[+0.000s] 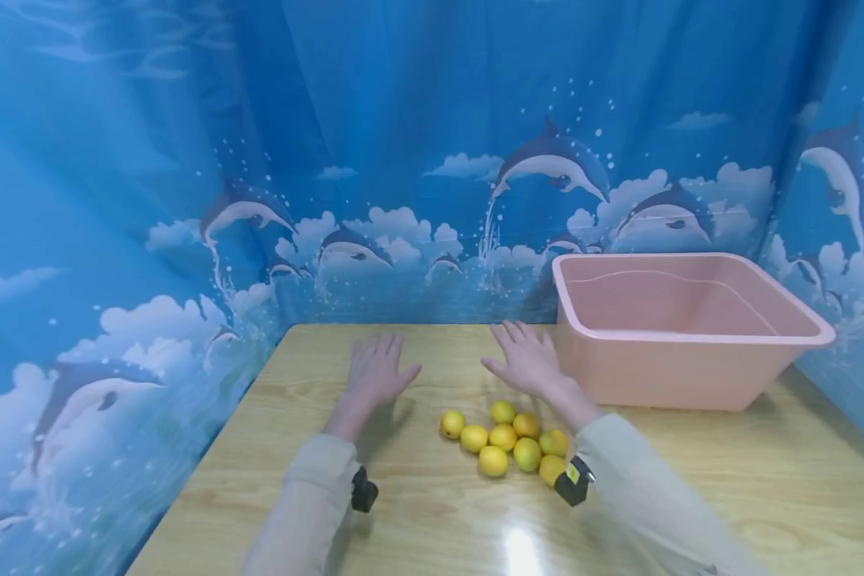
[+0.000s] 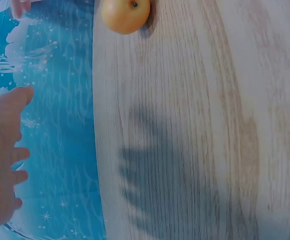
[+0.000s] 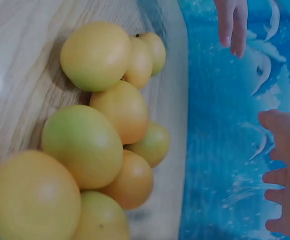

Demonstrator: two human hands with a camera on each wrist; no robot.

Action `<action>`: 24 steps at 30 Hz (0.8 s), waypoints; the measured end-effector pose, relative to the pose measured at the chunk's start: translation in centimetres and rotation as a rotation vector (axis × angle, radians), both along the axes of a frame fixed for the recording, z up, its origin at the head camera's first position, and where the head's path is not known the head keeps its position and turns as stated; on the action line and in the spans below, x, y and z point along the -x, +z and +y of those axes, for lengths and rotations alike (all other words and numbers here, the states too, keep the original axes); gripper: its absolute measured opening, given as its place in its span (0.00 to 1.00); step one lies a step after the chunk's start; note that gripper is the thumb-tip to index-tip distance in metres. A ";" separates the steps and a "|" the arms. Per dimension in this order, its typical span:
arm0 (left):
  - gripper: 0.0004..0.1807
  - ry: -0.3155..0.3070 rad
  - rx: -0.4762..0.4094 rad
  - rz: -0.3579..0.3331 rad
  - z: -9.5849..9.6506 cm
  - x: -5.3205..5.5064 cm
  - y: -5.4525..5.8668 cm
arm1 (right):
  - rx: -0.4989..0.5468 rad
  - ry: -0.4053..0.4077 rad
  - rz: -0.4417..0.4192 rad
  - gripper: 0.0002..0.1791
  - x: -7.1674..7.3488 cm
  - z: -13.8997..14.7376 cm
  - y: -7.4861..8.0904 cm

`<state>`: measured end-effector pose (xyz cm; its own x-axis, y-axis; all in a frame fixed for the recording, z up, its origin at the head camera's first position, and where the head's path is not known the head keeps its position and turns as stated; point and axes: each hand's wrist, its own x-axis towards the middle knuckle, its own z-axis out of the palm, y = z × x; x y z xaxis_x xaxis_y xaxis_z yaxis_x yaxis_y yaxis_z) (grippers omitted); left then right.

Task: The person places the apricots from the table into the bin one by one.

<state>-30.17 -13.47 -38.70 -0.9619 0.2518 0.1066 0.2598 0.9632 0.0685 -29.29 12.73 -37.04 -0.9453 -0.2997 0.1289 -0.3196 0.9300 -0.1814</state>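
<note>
Head view: left hand (image 1: 378, 372) was held near frame centre, fingers straight and spread, thumb wide. Right hand (image 1: 528, 360) was right of it in a similar posture, fingers wide, near the left wall of the pink tub (image 1: 662, 372). The left wrist view showed a hand-shaped shadow on the table (image 1: 259, 448), consistent with a raised hand. The fruit (image 1: 502, 437), round, yellow to orange with green tinges, lay grouped on the table below and right of frame centre, several pieces touching; the lower-right piece was partly covered by the right wrist's camera (image 1: 574, 482). In the left wrist view, one piece sat at the top edge, left of centre; in the right wrist view, the group filled much of the left half. The tub stood at the right of the head frame, before a blue dolphin-print curtain (image 1: 418, 104).
</note>
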 end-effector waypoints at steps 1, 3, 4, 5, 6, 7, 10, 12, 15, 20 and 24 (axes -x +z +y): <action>0.39 -0.009 0.011 0.005 0.0 0.0 0.1 | 0.000 0.012 0.013 0.37 -0.2 0.0 0.3; 0.36 -0.030 0.027 0.008 0.1 -0.2 0.2 | 0.006 0.034 0.043 0.36 -0.7 0.1 1.0; 0.35 -0.042 0.040 0.011 0.2 -0.3 0.3 | 0.011 0.043 0.058 0.35 -1.0 0.2 1.3; 0.32 -0.054 0.048 0.012 0.2 -0.4 0.4 | 0.016 0.048 0.070 0.35 -1.2 0.3 1.8; 0.30 -0.067 0.052 0.014 0.2 -0.5 0.4 | 0.019 0.056 0.085 0.34 -1.5 0.4 2.2; 0.28 -0.081 0.059 0.015 0.3 -0.6 0.5 | 0.022 0.063 0.096 0.33 -1.7 0.6 2.6; 0.24 -0.117 0.090 0.032 0.3 -1.0 0.7 | 0.016 0.094 0.123 0.31 -2.5 1.4 3.8; 0.22 -0.136 0.094 0.042 0.3 -1.3 0.7 | 0.010 0.128 0.136 0.30 -3.0 2.2 4.4; 0.20 -0.165 0.094 0.036 0.3 -1.7 0.7 | -0.001 0.165 0.144 0.30 -4.0 3.4 5.0; 0.21 -0.205 0.125 -0.023 0.6 -2.5 0.7 | -0.021 0.158 0.144 0.34 -5.3 5.8 5.5; 0.28 -0.219 0.148 -0.089 1.0 -2.9 0.3 | -0.056 0.141 0.143 0.39 -5.9 8.1 5.5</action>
